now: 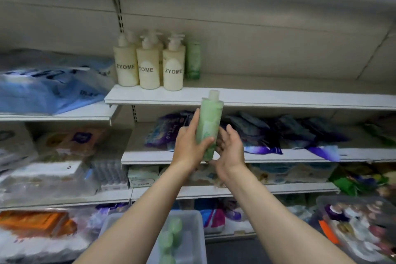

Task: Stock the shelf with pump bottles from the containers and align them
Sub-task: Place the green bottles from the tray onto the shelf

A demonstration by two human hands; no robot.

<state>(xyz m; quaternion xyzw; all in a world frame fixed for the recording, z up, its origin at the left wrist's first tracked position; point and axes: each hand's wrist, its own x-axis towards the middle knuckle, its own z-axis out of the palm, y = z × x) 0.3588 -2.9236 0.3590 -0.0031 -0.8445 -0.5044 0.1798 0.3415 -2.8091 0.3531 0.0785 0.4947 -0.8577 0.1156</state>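
Observation:
My left hand [188,146] grips a pale green bottle [210,122] with a white neck, held nearly upright just below the white shelf [278,97]. My right hand [231,148] is beside the bottle's lower right, fingers loosely spread near its base; whether it touches is unclear. On the shelf's left end stand several cream ZYOME pump bottles [149,64] in a tight group, with another green bottle [192,60] right of them toward the back. A grey bin [192,218] below holds more green bottles [171,236].
The shelf is bare to the right of the bottles. Blue plastic packs [47,83] lie on the left shelf. Purple and dark packets [278,133] fill the shelf underneath. A clear container [360,225] of mixed items sits at the lower right.

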